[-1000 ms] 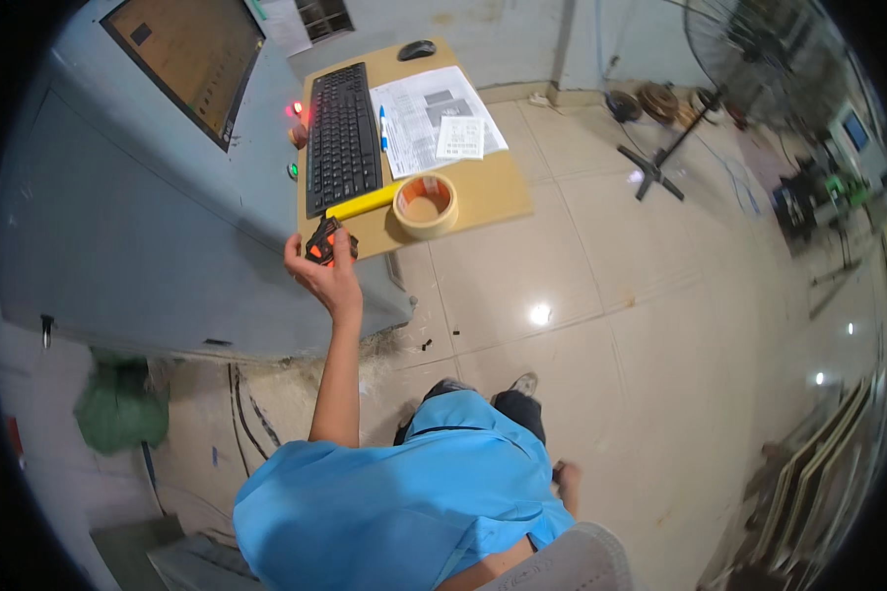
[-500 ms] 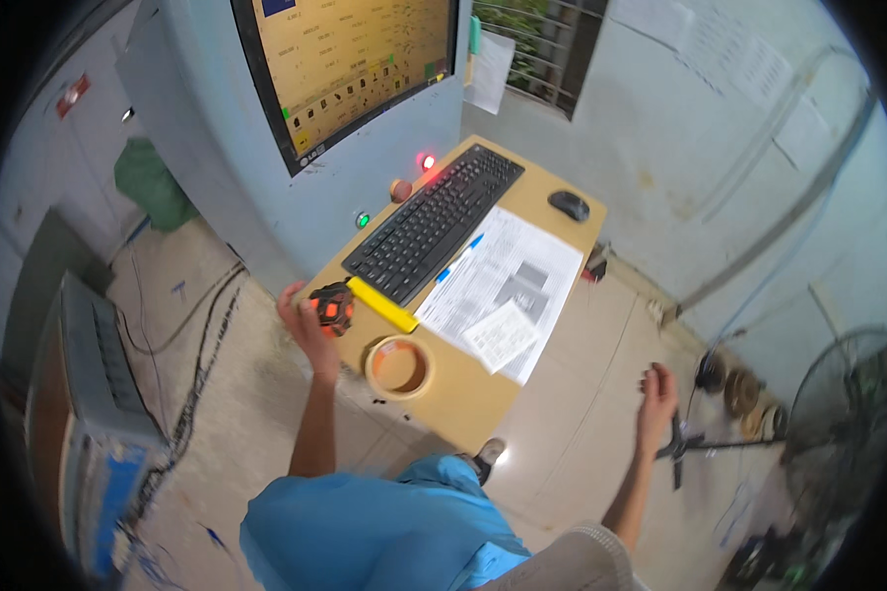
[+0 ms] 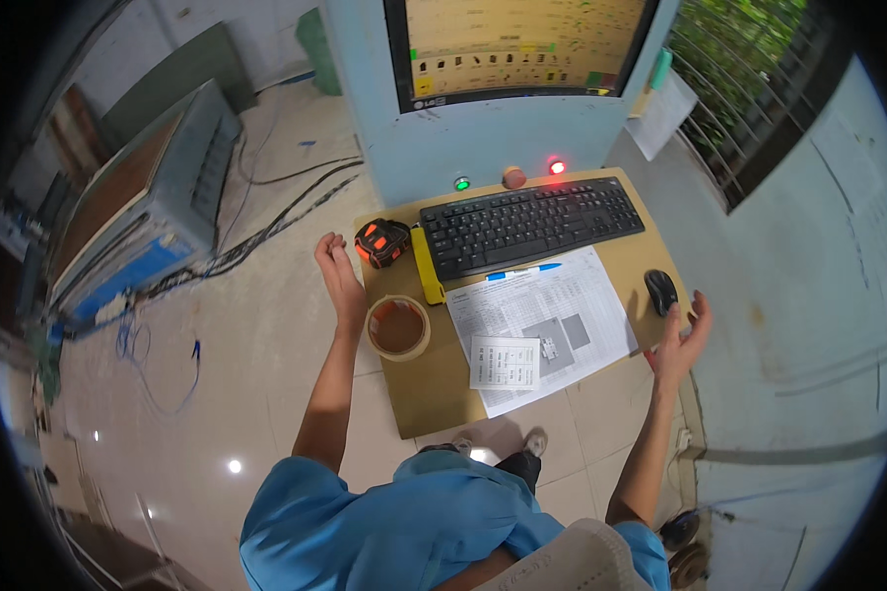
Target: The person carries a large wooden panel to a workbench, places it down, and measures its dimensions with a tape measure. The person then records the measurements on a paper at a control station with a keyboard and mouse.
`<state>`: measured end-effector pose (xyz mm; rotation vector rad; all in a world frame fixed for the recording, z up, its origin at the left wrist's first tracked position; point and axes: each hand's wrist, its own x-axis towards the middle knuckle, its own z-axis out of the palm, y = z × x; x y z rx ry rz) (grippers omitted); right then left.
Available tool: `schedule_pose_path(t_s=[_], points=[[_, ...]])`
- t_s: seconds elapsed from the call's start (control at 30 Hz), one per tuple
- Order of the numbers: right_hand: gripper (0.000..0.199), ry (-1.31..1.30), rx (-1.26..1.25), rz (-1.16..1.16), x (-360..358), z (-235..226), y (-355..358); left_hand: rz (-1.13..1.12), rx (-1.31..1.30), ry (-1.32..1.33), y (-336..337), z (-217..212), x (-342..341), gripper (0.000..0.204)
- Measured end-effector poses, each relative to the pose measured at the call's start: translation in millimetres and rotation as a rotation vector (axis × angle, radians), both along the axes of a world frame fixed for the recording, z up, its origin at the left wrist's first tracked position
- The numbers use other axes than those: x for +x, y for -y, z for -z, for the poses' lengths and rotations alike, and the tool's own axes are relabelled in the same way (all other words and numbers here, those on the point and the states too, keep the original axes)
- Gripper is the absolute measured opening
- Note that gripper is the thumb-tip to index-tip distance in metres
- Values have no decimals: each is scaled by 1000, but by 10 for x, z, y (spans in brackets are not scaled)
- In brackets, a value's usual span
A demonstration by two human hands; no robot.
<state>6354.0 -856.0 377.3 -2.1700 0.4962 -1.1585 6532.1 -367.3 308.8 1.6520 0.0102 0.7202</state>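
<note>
Left hand (image 3: 337, 276): open, fingers loosely spread, holding nothing; raised at the left edge of the wooden shelf (image 3: 434, 394)
Tape measure (image 3: 381, 242): black and orange; just right of the left hand's fingertips, apart from them
Tape roll (image 3: 397, 327): just right of the left wrist
Right hand (image 3: 682, 333): open, empty; the black mouse (image 3: 661, 291) lies just beyond its fingers
Keyboard (image 3: 530, 223): between the two hands, farther up
</note>
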Motion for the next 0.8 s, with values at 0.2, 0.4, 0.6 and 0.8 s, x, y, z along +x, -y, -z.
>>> schedule_pose_path(t_s=[0.2, 0.4, 0.6, 0.8], points=[[48, 28, 65, -41, 166, 171, 561, -148, -280, -299, -107, 136, -1225, 51], [38, -43, 55, -374, 714, 39, 1050, 12, -356, -683, 298, -240, -2313, 39], [25, -192, -281, -647, 1609, -99, 1016, -176, -79, -607, 916, -383, -2427, 38], [25, -207, -400, -805, 2014, 20, 956, -284, -36, -617, 999, -348, -2438, 40]])
